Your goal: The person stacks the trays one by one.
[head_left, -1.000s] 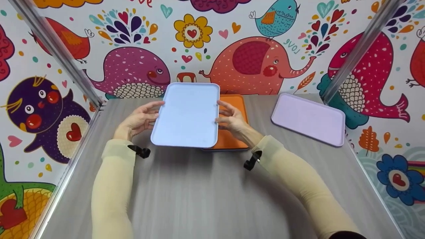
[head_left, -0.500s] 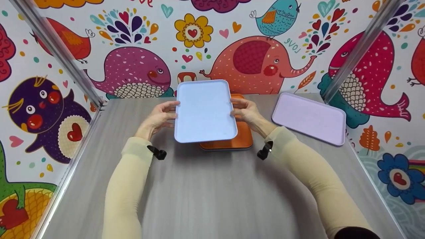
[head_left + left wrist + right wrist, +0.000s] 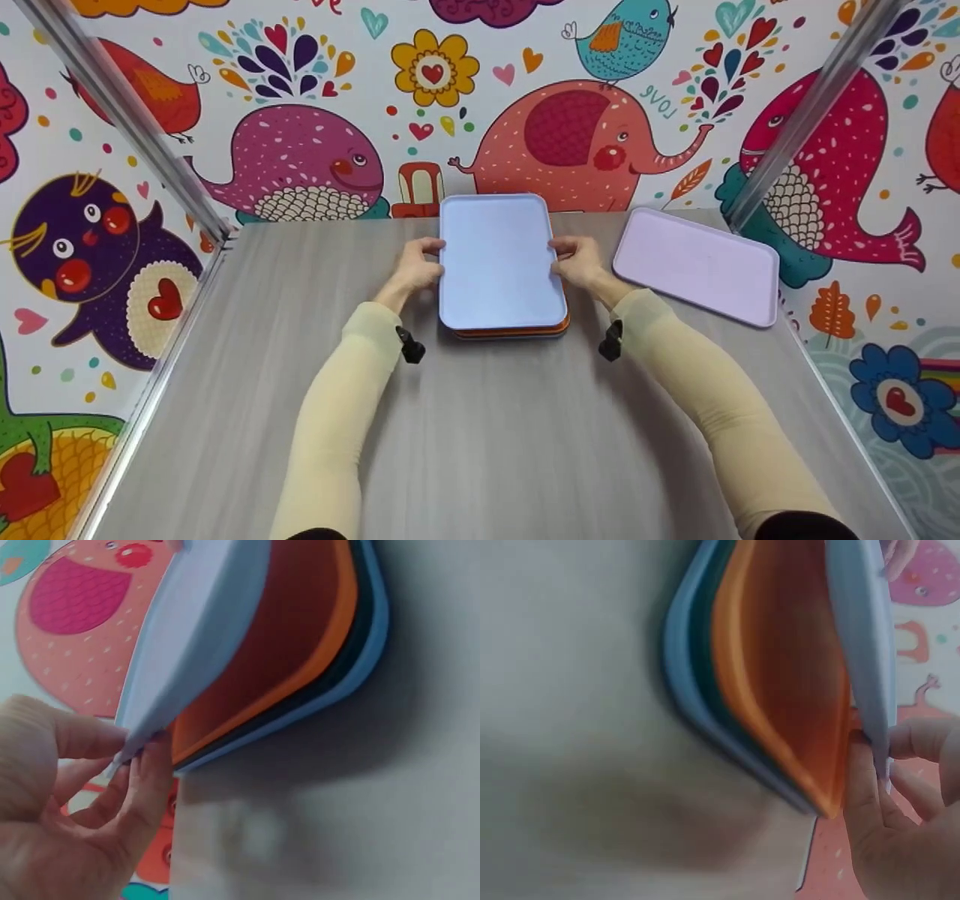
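Observation:
A pale blue tray [image 3: 499, 259] lies over a stack of trays in the head view, held at both long sides. My left hand [image 3: 417, 266] pinches its left edge between thumb and fingers, and my right hand [image 3: 581, 262] pinches the right edge. Both wrist views show a gap between it and the orange tray [image 3: 300, 622] beneath. Under the orange one sit a dark green tray [image 3: 703, 637] and a blue tray [image 3: 679, 652], nested together. In the head view only their front rims show. The left hand's fingers [image 3: 146, 780] curl under the rim.
A lilac tray [image 3: 697, 266] rests at an angle on the right of the grey table [image 3: 480, 435], near the back edge. A wall with printed animals stands behind, and metal posts [image 3: 817, 112] rise at the back corners.
Both hands have carried the pale blue tray right and then down, from beside the stack to over it. It now covers most of the orange tray. The lilac tray has not moved.

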Demonstrator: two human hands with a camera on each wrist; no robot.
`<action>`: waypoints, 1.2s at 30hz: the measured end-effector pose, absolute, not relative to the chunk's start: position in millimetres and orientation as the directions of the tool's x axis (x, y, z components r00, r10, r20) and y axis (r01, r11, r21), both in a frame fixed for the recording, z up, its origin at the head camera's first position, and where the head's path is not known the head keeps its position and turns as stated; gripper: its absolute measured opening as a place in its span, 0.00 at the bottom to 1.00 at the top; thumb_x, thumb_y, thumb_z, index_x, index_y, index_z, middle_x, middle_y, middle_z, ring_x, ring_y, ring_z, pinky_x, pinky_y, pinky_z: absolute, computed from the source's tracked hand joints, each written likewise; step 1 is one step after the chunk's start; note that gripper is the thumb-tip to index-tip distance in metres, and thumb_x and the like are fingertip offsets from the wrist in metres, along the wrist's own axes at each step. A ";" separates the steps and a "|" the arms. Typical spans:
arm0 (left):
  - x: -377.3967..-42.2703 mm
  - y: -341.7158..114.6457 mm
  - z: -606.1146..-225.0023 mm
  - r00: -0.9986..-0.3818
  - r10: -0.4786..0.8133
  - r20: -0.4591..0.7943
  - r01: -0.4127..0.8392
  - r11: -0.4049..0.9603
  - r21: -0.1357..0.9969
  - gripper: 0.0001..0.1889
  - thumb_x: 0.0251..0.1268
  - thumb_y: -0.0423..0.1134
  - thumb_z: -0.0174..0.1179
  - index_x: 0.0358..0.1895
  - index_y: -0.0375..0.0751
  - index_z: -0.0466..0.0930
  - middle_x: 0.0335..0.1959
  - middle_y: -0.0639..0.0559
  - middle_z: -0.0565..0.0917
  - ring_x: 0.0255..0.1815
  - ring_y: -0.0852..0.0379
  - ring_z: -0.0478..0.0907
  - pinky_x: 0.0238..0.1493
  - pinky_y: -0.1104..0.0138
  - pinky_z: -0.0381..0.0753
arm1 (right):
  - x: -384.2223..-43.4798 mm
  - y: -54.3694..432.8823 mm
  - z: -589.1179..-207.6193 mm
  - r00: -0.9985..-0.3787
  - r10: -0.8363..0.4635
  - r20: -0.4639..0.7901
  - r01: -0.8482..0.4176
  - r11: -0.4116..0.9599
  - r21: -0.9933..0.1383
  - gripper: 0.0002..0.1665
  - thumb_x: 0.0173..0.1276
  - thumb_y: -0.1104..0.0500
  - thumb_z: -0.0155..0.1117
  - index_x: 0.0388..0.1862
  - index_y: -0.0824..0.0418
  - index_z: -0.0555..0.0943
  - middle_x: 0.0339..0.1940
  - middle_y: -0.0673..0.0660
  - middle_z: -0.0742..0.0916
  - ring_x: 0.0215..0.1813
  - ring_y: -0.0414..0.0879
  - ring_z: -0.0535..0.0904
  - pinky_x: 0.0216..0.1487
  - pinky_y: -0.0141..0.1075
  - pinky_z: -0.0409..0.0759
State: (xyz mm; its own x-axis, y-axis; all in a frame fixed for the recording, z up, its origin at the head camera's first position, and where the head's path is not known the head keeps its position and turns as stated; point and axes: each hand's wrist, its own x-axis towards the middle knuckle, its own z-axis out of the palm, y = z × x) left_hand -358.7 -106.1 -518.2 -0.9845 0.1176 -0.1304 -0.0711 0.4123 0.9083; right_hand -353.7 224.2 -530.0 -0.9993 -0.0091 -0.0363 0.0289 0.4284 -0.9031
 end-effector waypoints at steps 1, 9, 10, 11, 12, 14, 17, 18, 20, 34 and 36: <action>-359.7 -102.6 -519.8 -0.986 0.114 -0.122 -0.060 0.442 0.895 0.35 0.63 0.20 0.56 0.78 0.31 0.78 0.71 0.30 0.82 0.60 0.42 0.84 0.53 0.54 0.94 | -354.2 226.4 -531.7 -0.999 -0.007 -0.038 0.030 0.444 -0.895 0.34 0.61 0.76 0.63 0.70 0.75 0.84 0.59 0.76 0.90 0.41 0.38 0.83 0.37 0.24 0.80; -394.3 -87.5 -572.5 -0.987 0.073 -0.141 -0.062 0.643 0.764 0.35 0.65 0.24 0.61 0.78 0.41 0.80 0.72 0.40 0.86 0.69 0.45 0.83 0.69 0.54 0.88 | -351.2 236.9 -539.9 -0.998 0.007 -0.058 0.051 0.582 -0.812 0.33 0.65 0.73 0.67 0.71 0.70 0.85 0.63 0.73 0.90 0.59 0.57 0.87 0.46 0.30 0.83; -394.7 -85.0 -574.4 -0.988 0.068 -0.138 -0.059 0.665 0.744 0.34 0.65 0.25 0.62 0.78 0.41 0.80 0.72 0.41 0.86 0.70 0.45 0.83 0.71 0.54 0.87 | -350.8 237.7 -540.8 -0.999 0.007 -0.054 0.048 0.593 -0.804 0.33 0.65 0.73 0.68 0.71 0.69 0.85 0.63 0.72 0.91 0.61 0.59 0.88 0.49 0.32 0.84; -384.5 -80.4 -564.1 -0.989 0.062 -0.136 -0.058 0.681 0.730 0.34 0.66 0.26 0.62 0.78 0.40 0.80 0.73 0.40 0.86 0.72 0.44 0.83 0.77 0.51 0.83 | -350.5 238.7 -540.8 -0.999 0.005 -0.054 0.046 0.603 -0.797 0.32 0.65 0.73 0.68 0.71 0.69 0.85 0.64 0.72 0.91 0.63 0.60 0.88 0.51 0.34 0.85; -380.4 -77.7 -562.6 -0.991 0.057 -0.118 -0.044 0.699 0.714 0.33 0.67 0.26 0.63 0.77 0.39 0.80 0.72 0.40 0.87 0.72 0.44 0.83 0.79 0.51 0.82 | -350.1 239.5 -540.9 -0.999 -0.002 -0.051 0.040 0.607 -0.794 0.32 0.66 0.73 0.67 0.71 0.69 0.85 0.64 0.72 0.90 0.64 0.62 0.88 0.53 0.36 0.86; -359.9 -67.7 -538.8 -0.991 0.046 -0.126 -0.053 0.728 0.683 0.32 0.70 0.25 0.62 0.78 0.36 0.79 0.76 0.37 0.84 0.77 0.39 0.81 0.83 0.46 0.77 | -348.7 241.0 -541.3 -0.999 -0.011 -0.043 0.027 0.610 -0.792 0.32 0.66 0.73 0.67 0.71 0.69 0.85 0.65 0.73 0.90 0.66 0.64 0.87 0.56 0.41 0.87; -355.2 -64.3 -536.2 -0.993 0.053 -0.105 -0.028 0.754 0.656 0.31 0.72 0.26 0.61 0.79 0.37 0.79 0.77 0.37 0.83 0.78 0.40 0.80 0.84 0.47 0.77 | -345.3 242.3 -543.9 -0.999 -0.028 -0.040 0.015 0.608 -0.794 0.31 0.69 0.73 0.65 0.72 0.70 0.84 0.66 0.74 0.88 0.66 0.65 0.87 0.57 0.44 0.88; -354.9 -63.8 -536.1 -0.993 0.057 -0.099 -0.022 0.760 0.649 0.31 0.72 0.26 0.61 0.79 0.37 0.79 0.77 0.37 0.83 0.79 0.40 0.80 0.84 0.47 0.76 | -343.9 242.4 -545.3 -0.999 -0.032 -0.037 0.010 0.608 -0.794 0.30 0.70 0.73 0.65 0.72 0.70 0.83 0.67 0.74 0.88 0.66 0.66 0.87 0.58 0.45 0.88; -355.7 -63.6 -537.0 -0.994 0.065 -0.085 -0.004 0.770 0.638 0.31 0.72 0.26 0.61 0.78 0.36 0.79 0.76 0.37 0.84 0.78 0.39 0.80 0.84 0.47 0.76 | -341.1 242.2 -548.1 -0.999 -0.036 -0.039 0.009 0.612 -0.791 0.29 0.72 0.73 0.65 0.72 0.70 0.83 0.67 0.75 0.88 0.66 0.66 0.86 0.59 0.47 0.89; -358.8 -23.4 -498.5 -0.992 0.123 0.009 0.111 0.855 0.506 0.30 0.72 0.34 0.62 0.77 0.38 0.80 0.71 0.37 0.83 0.71 0.38 0.82 0.76 0.47 0.82 | -329.3 266.6 -543.5 -0.995 -0.097 0.024 -0.082 0.655 -0.752 0.25 0.79 0.61 0.70 0.71 0.69 0.85 0.63 0.71 0.91 0.64 0.67 0.90 0.67 0.59 0.88; -361.0 -10.1 -490.5 -0.987 0.157 0.020 0.145 0.849 0.508 0.28 0.74 0.35 0.60 0.76 0.38 0.80 0.70 0.38 0.84 0.71 0.39 0.82 0.77 0.48 0.81 | -327.1 276.3 -539.2 -0.996 -0.089 0.015 -0.069 0.654 -0.753 0.26 0.80 0.61 0.70 0.72 0.69 0.84 0.65 0.71 0.91 0.64 0.67 0.89 0.68 0.60 0.88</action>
State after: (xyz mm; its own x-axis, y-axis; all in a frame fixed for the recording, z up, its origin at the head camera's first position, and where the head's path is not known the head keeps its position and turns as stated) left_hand -361.0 -10.1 -490.5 -0.9874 0.1573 0.0198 0.1454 0.8488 0.5083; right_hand -327.1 276.3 -539.2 -0.9960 -0.0886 0.0148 -0.0694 0.6543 -0.7530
